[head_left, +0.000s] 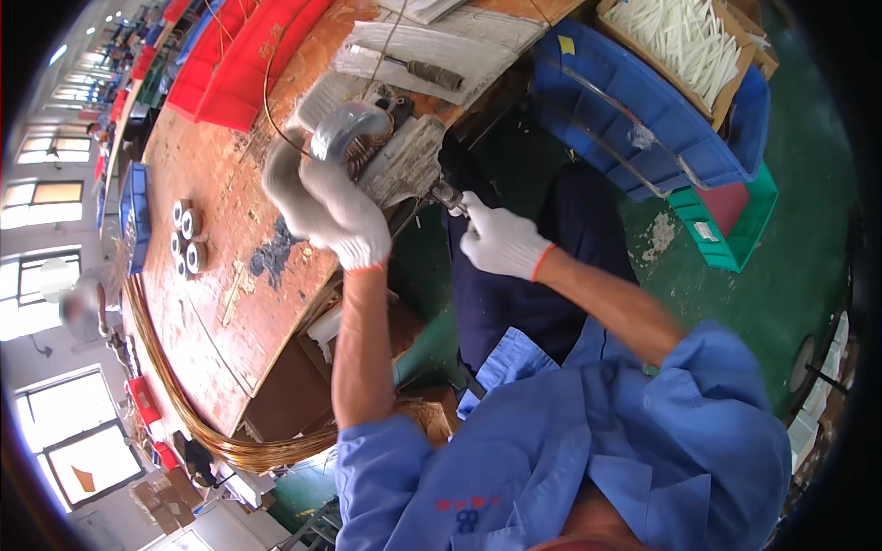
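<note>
My left hand (340,211), in a white knit glove, is closed at the near side of a ring-shaped coil (347,129). The ring has a shiny, pale wrapped part and copper turns along its inner side. A copper wire (267,92) arcs down into the left glove; the fingertips are partly hidden. Beside the ring, a worn wooden block (404,161) juts past the bench edge. My right hand (501,241), also gloved, grips a metal handle (447,195) at the near end of this block.
On the wooden bench (211,303) lie several small white rings (188,239), red bins (243,69) and a dark-handled tool (434,74). A bundle of copper-coloured wire (175,395) curves round its left edge. Blue crates (634,110), a box of white strips (684,41) and a green bin (735,243) stand right.
</note>
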`<state>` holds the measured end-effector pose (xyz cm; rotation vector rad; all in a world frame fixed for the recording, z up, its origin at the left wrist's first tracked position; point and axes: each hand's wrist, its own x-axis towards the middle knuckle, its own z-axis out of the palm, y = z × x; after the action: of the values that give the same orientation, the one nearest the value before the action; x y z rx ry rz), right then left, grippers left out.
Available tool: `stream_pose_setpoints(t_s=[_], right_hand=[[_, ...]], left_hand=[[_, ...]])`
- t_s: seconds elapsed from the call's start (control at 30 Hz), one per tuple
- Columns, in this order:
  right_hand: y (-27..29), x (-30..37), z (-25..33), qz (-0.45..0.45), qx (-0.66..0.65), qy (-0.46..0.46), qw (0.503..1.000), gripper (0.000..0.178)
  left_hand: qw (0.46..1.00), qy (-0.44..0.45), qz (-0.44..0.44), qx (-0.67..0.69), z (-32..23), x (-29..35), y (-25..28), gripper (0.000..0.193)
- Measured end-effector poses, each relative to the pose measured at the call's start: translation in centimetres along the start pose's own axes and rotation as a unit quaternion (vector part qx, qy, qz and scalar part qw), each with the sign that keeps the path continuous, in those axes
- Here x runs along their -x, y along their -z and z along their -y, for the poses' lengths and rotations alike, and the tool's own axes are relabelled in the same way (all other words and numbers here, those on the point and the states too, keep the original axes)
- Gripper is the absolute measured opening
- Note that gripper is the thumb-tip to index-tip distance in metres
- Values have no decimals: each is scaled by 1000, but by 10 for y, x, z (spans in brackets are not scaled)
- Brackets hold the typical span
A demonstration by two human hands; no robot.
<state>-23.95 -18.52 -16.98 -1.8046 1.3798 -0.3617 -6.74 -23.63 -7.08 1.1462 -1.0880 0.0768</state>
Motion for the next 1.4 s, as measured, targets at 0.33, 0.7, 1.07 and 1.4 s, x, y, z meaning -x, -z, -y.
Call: stream_pose_setpoints(t_s=[0.33, 0.7, 1.07, 1.4], right_hand=[[180, -132, 80, -378, 265, 543, 702, 44], [106, -73, 3, -39, -146, 174, 973, 19], [158, -184, 35, -81, 217, 168, 958, 48], [222, -94, 99, -92, -336, 51, 936, 17]], left_hand=[[938, 219, 262, 63, -7, 151, 5, 38], [774, 169, 539, -285, -32, 60, 81, 38], [931, 108, 347, 31, -43, -85, 38, 54], [927, 149, 343, 15, -101, -83, 46, 43]])
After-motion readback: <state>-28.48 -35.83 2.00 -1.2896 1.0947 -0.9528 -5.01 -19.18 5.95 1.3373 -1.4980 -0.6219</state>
